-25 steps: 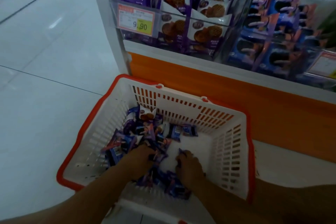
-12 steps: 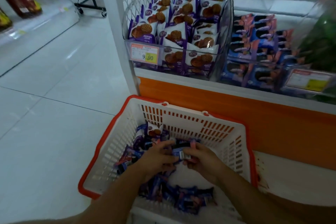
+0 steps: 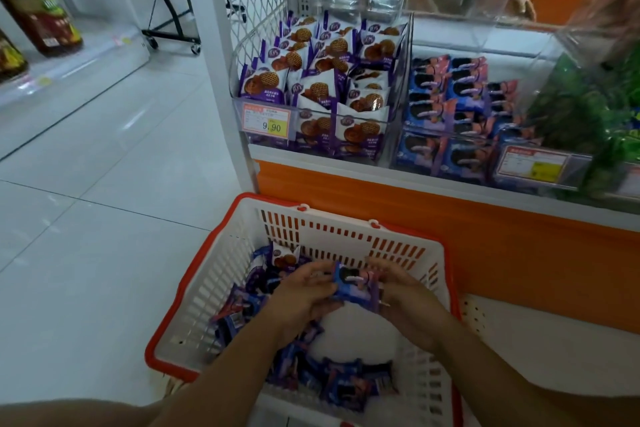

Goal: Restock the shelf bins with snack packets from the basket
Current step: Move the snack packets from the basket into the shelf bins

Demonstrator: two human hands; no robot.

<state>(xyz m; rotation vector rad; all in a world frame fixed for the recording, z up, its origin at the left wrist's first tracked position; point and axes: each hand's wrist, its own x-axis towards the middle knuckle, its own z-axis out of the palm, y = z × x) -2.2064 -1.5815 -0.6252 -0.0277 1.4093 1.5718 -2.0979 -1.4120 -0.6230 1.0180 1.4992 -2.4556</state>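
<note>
While blue packets (image 3: 349,282) sit stacked above basket (image 3: 346,229), left hand (image 3: 304,291) and right hand (image 3: 401,291) clamp them from both sides, fingers curled round ends. Likely squaring bundle for single lift. Matching blue bin (image 3: 433,156) on shelf (image 3: 346,170) above; more packets loose below.

A price tag (image 3: 266,121) is showing the number 9.90 on a yellow patch. It is sitting on the front of the clear bin (image 3: 313,112) of waffle packets (image 3: 318,90). The other tag (image 3: 533,166) is sitting on the next bin (image 3: 450,168) and is too blurry to read.
</note>
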